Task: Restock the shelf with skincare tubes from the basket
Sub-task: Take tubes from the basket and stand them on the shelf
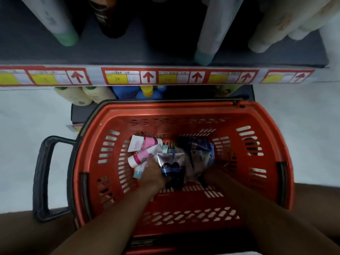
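A red plastic basket [184, 214] stands on the floor below me, with several skincare tubes lying on its bottom. Two pink-and-white tubes [145, 144] lie at the left, two silver-and-dark-blue tubes [173, 164] in the middle, and pale and purple packs [198, 150] at the right. Both my hands reach down into the basket. My left hand [153, 173] rests on the tubes, its fingers over a small teal-capped tube [139, 171] and beside the blue ones. My right hand [211, 173] is among the pale packs, its fingers hidden. The shelf [147, 52] lies above the basket.
The shelf edge carries a strip of red-and-yellow price tags [147, 77] with arrows. Tall white tubes with green caps [60, 24] and a dark bottle [110, 17] stand on the shelf. A lower shelf holds cream bottles [82, 94] and blue items. The basket's black handle [47, 177] sticks out left.
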The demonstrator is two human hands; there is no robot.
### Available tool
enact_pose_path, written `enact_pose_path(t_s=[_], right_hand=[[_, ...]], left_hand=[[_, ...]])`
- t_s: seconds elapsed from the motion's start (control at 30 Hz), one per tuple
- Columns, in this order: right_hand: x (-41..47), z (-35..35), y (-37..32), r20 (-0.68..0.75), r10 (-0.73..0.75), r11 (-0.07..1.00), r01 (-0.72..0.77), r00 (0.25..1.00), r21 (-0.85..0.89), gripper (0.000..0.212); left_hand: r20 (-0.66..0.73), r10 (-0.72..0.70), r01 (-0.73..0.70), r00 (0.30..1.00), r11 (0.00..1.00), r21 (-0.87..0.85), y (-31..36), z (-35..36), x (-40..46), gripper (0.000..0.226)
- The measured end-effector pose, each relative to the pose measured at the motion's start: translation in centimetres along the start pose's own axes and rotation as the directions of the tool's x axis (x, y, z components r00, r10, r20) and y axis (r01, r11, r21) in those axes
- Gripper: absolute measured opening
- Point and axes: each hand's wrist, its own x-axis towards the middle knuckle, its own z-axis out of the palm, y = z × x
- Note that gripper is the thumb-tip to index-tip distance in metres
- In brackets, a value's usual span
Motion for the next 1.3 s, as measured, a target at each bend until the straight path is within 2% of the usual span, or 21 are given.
enact_pose_path(t_s=[0.1, 0.17, 0.3, 0.4, 0.47, 0.57, 0.7, 0.73, 0.83, 0.93, 1.0, 1.07, 1.2, 1.3], right_hand=[[0.7, 1.2, -0.5, -0.077, 0.195, 0.981, -0.196, 0.978, 0.000, 0.054], [0.9, 1.7, -0.3, -0.131, 0.296, 0.950, -0.277, 0.946, 0.144, 0.067], [2.2, 2.1, 0.4, -0.137, 0.385, 0.885, -0.323, 0.913, 0.337, 0.060], [2.7, 2.5, 0.4, -0.158, 0.349, 0.833, -0.228, 0.924, 0.505, 0.069], [2.9, 2.7, 0.1, -0.177, 0.367, 0.828, -0.234, 0.913, 0.509, 0.082], [3.4, 3.0, 0.2, -0.133, 0.377, 0.821, -0.264, 0.916, 0.506, 0.093], [3.7, 3.1, 1.2, -0.050, 0.299, 0.859, -0.246, 0.953, 0.450, 0.063], [3.8, 3.2, 1.5, -0.057, 0.279, 0.856, -0.221, 0.959, 0.468, 0.069], [3.8, 3.4, 1.7, -0.138, 0.238, 0.867, -0.147, 0.961, 0.475, 0.102], [4.6, 3.9, 2.3, -0.175, 0.174, 0.899, -0.084, 0.969, 0.429, 0.115], [3.1, 3.1, 1.5, -0.186, 0.141, 0.927, -0.064, 0.972, 0.370, 0.108], [2.3, 2.7, 1.1, -0.197, 0.105, 0.942, -0.035, 0.975, 0.333, 0.086], [1.4, 2.2, 1.2, -0.217, 0.039, 0.916, 0.052, 0.975, 0.398, 0.059], [0.4, 2.2, 1.3, -0.308, -0.043, 0.853, 0.195, 0.950, 0.484, 0.046]], left_hand=[[-0.067, -0.026, 0.024, 0.997, 0.999, -0.037, -0.6, 1.5, 1.3, 0.095], [-0.083, -0.029, 0.026, 0.996, 0.999, -0.041, -1.5, 2.8, 2.8, 0.094], [-0.075, -0.037, 0.032, 0.997, 0.997, -0.067, -1.1, 2.4, 2.3, 0.089], [-0.087, -0.017, 0.011, 0.996, 0.998, -0.067, -0.1, 1.4, 1.2, 0.085], [-0.085, -0.017, 0.012, 0.996, 0.998, -0.058, 0.2, 1.1, 0.6, 0.078], [-0.057, -0.008, 0.006, 0.998, 0.999, -0.042, 0.3, 1.0, 0.2, 0.074], [-0.056, 0.029, -0.033, 0.998, 0.997, -0.071, 0.3, 0.6, 0.0, 0.072], [-0.059, 0.038, -0.043, 0.997, 0.995, -0.087, 0.3, 0.5, 0.0, 0.072], [-0.075, 0.047, -0.057, 0.996, 0.988, -0.142, 0.7, 0.3, -0.3, 0.070], [-0.088, 0.053, -0.069, 0.995, 0.980, -0.188, 1.1, 0.4, -0.4, 0.072], [-0.067, 0.062, -0.075, 0.996, 0.975, -0.207, 1.2, 0.4, -0.3, 0.077], [-0.032, 0.064, -0.070, 0.997, 0.973, -0.219, 1.4, 0.0, -0.4, 0.081], [-0.012, 0.070, -0.071, 0.997, 0.974, -0.214, 1.6, -0.9, -1.3, 0.089], [-0.073, 0.086, -0.102, 0.994, 0.964, -0.246, 1.7, -1.2, -1.9, 0.076]])
